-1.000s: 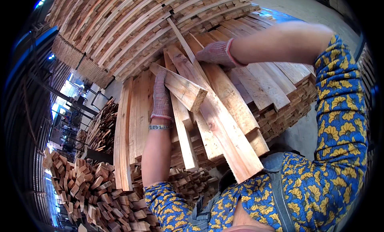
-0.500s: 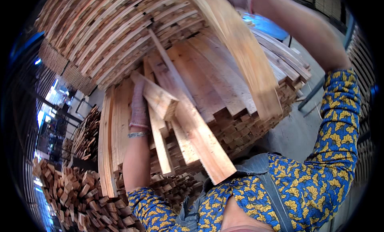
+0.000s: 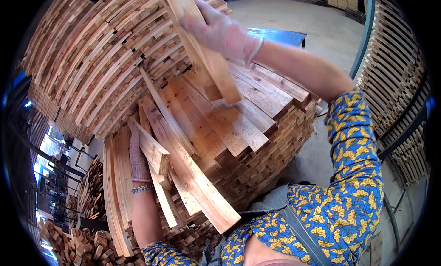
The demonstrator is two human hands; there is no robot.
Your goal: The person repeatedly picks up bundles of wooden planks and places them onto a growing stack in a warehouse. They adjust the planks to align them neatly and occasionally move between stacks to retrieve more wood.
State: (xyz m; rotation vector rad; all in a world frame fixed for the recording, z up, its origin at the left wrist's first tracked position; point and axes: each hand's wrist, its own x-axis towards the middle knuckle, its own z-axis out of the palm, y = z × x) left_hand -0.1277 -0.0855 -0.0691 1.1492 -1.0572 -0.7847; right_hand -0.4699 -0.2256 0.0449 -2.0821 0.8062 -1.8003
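Note:
My right hand [image 3: 220,29], in a pale work glove, grips a raised wooden plank [image 3: 193,45] from its right side. A second board edge shows against that plank, partly hidden and blurred. The plank slants over a stack of boards [image 3: 193,114]. On the left, my gloved left hand [image 3: 138,156] is closed against the side of a thick wooden board [image 3: 154,149]; its fingers are largely hidden. Just right of it, a long loose plank [image 3: 197,188] lies aslant, its near end jutting toward me. Narrower pieces stick out beneath.
A tall wall of stacked lumber [image 3: 105,50] rises behind the boards. Cut wood blocks [image 3: 82,247] are heaped at lower left. A blue-topped table [image 3: 280,36] stands beyond the stack, and slatted wood racks [image 3: 395,82] line the right.
My right hand has brought its plank leftward and nearer, over the stack. My left hand keeps its place on the thick board while the view has shifted.

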